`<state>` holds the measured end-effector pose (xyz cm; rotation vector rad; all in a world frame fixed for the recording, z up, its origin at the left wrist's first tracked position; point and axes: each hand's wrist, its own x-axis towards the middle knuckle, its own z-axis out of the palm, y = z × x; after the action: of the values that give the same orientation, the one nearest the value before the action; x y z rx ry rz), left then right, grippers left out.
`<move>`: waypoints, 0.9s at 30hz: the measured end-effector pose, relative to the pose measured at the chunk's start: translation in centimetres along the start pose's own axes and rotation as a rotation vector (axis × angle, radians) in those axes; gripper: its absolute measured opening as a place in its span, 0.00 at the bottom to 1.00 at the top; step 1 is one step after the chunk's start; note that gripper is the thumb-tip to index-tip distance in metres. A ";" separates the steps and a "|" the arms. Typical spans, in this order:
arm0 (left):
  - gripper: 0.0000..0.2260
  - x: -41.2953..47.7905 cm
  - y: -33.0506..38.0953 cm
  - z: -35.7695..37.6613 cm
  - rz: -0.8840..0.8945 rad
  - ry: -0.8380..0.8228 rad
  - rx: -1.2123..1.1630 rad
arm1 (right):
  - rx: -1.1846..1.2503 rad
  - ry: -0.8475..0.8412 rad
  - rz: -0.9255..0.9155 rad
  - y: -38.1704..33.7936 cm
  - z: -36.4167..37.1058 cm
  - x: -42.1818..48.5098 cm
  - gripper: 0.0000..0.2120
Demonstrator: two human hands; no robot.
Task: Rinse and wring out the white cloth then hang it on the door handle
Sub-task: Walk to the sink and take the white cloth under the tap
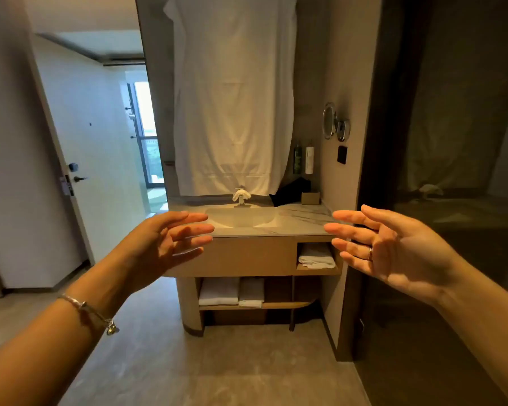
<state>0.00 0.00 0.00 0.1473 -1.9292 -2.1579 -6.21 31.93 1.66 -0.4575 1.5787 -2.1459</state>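
A small white cloth (241,195) is draped over the tap (240,202) behind the sink basin (241,218) on the vanity ahead of me. My left hand (170,244) and my right hand (393,250) are raised in front of the vanity, palms facing each other, fingers spread, holding nothing. Both hands are well short of the cloth. A white door (91,159) stands on the left, with a dark lever handle (79,179) at its edge.
A large white sheet (232,98) covers the mirror above the sink. Bottles (304,160), a black bag (291,190) and a small box (310,198) sit at the counter's right. Folded towels (232,293) fill the shelves below. A dark glass wall (452,171) is on the right.
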 end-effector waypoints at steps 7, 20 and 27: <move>0.11 5.5 -0.5 -1.6 -0.046 0.019 -0.013 | -0.008 0.032 -0.027 0.2 0.0 4.6 0.20; 0.11 12.5 -3.7 0.5 -0.128 -0.092 -0.035 | -0.023 0.047 0.057 1.1 -3.7 11.0 0.18; 0.11 13.7 -7.1 -0.1 -0.280 -0.010 -0.085 | 0.097 0.044 0.179 4.1 -4.3 14.6 0.17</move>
<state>-13.97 -2.80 -5.83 0.4142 -1.9158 -2.4145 -20.26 26.72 -3.38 -0.2302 1.4717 -2.0973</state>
